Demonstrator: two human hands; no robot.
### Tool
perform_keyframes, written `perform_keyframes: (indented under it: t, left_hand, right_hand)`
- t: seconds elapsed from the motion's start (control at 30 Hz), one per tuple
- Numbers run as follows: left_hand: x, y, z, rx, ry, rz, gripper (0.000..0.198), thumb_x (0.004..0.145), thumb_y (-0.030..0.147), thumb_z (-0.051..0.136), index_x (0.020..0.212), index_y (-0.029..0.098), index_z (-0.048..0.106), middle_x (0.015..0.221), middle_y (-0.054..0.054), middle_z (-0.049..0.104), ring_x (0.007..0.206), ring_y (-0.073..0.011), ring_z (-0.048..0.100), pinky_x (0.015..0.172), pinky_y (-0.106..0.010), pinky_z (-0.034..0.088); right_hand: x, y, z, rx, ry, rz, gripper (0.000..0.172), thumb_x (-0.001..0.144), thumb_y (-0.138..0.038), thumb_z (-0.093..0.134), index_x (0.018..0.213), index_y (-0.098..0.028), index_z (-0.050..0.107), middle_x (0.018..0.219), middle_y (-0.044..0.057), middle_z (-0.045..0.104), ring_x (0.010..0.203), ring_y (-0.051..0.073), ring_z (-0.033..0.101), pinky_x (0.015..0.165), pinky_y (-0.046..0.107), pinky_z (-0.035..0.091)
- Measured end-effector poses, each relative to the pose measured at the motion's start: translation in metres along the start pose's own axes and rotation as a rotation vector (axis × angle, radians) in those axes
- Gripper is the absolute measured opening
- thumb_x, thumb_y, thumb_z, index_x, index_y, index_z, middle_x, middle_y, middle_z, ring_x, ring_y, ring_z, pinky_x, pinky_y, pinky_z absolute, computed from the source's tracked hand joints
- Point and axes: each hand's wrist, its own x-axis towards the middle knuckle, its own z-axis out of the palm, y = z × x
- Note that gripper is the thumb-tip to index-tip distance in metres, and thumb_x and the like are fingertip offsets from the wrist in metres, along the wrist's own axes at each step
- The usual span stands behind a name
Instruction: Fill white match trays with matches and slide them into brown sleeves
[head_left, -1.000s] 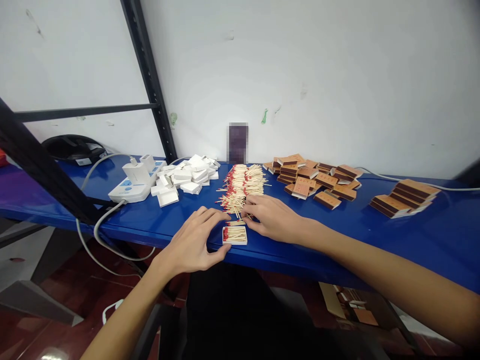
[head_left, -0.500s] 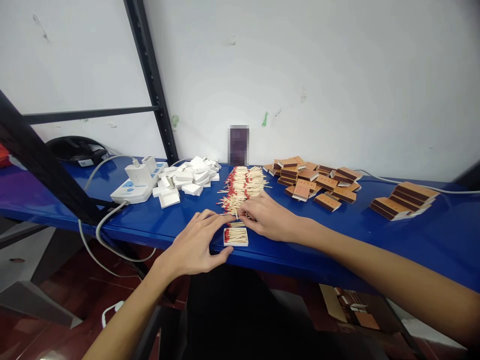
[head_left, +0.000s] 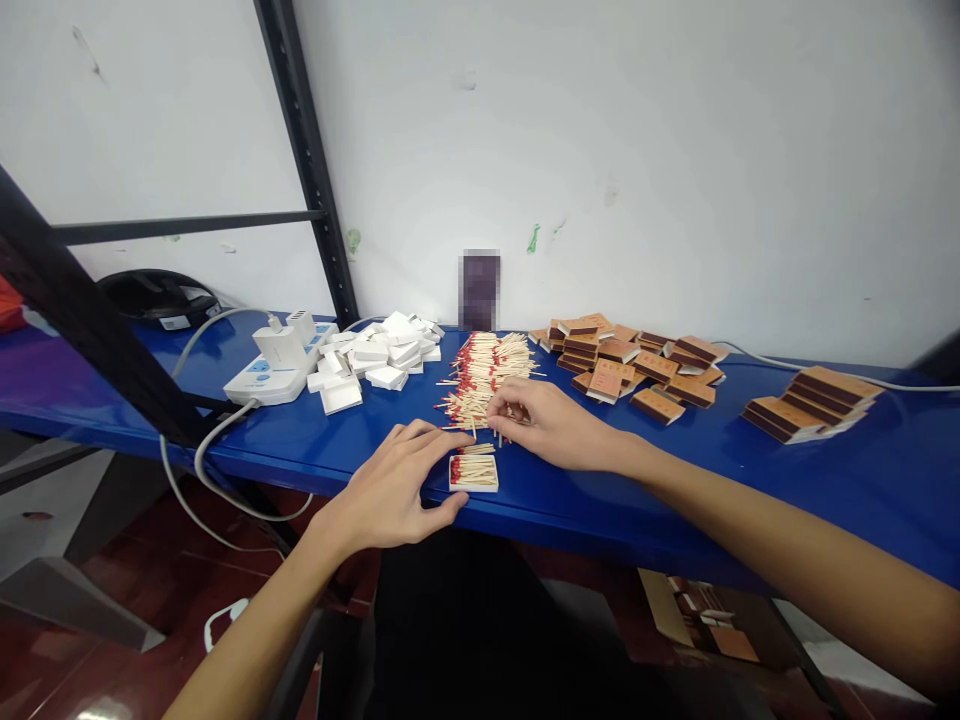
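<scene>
A white matchbox tray (head_left: 473,473) half full of red-tipped matches lies near the front edge of the blue table (head_left: 825,470). My left hand (head_left: 394,490) rests beside it, thumb and fingers touching its left side and holding it in place. My right hand (head_left: 551,425) sits just behind the tray, fingers pinched on a few matches at the near end of the loose match pile (head_left: 484,375).
A heap of empty white trays (head_left: 375,357) lies at the left, next to a white power strip (head_left: 274,370) with cables. Brown matchbox sleeves (head_left: 630,360) are scattered at the right, with stacked ones (head_left: 814,398) farther right. A black shelf post (head_left: 307,160) stands behind.
My right hand has lifted slightly and moved back from the tray toward the match pile, pinching matches. My left hand has stayed at the tray.
</scene>
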Motion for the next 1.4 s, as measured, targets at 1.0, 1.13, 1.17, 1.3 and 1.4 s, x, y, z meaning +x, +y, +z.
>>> perform_keyframes:
  t: [1.0, 1.13, 1.17, 1.3, 1.4]
  left_hand:
    - [-0.002, -0.001, -0.010, -0.172, -0.025, 0.073, 0.036, 0.073, 0.019, 0.067, 0.108, 0.024, 0.062, 0.128, -0.007, 0.055, 0.119, -0.0272, 0.050, 0.106, -0.044, 0.041]
    - [-0.002, -0.001, -0.011, -0.187, -0.048, 0.071, 0.034, 0.072, 0.021, 0.068, 0.105, 0.024, 0.060, 0.120, -0.006, 0.055, 0.112, -0.0249, 0.052, 0.104, -0.042, 0.041]
    - [-0.002, -0.001, -0.011, -0.187, -0.055, 0.064, 0.033, 0.072, 0.021, 0.068, 0.104, 0.024, 0.059, 0.119, -0.005, 0.056, 0.111, -0.0243, 0.052, 0.105, -0.041, 0.040]
    - [-0.003, -0.001, -0.010, -0.183, -0.077, 0.035, 0.031, 0.073, 0.025, 0.069, 0.102, 0.024, 0.056, 0.115, -0.004, 0.056, 0.109, -0.0233, 0.051, 0.104, -0.040, 0.038]
    - [-0.003, -0.001, -0.009, -0.170, -0.074, 0.023, 0.031, 0.073, 0.026, 0.069, 0.100, 0.023, 0.055, 0.112, -0.003, 0.056, 0.106, -0.0237, 0.051, 0.101, -0.040, 0.039]
  right_hand:
    - [-0.022, -0.001, -0.001, -0.199, -0.216, -0.088, 0.014, 0.084, -0.015, 0.061, 0.093, -0.017, 0.072, 0.089, 0.007, 0.067, 0.084, 0.020, 0.059, 0.078, 0.032, 0.045]
    - [-0.022, 0.000, 0.000, -0.203, -0.205, -0.051, 0.014, 0.088, -0.020, 0.061, 0.098, -0.017, 0.071, 0.092, 0.008, 0.065, 0.086, 0.020, 0.058, 0.078, 0.033, 0.044]
    - [-0.021, 0.001, 0.000, -0.202, -0.211, -0.048, 0.013, 0.089, -0.021, 0.060, 0.096, -0.017, 0.070, 0.092, 0.008, 0.064, 0.086, 0.020, 0.058, 0.077, 0.032, 0.044]
    - [-0.021, 0.002, 0.000, -0.178, -0.245, -0.051, 0.015, 0.093, -0.024, 0.056, 0.090, -0.018, 0.069, 0.091, 0.007, 0.062, 0.085, 0.019, 0.057, 0.076, 0.031, 0.043]
    - [-0.020, 0.001, 0.000, -0.177, -0.253, -0.061, 0.014, 0.093, -0.024, 0.056, 0.090, -0.018, 0.068, 0.092, 0.007, 0.062, 0.084, 0.019, 0.057, 0.075, 0.031, 0.043]
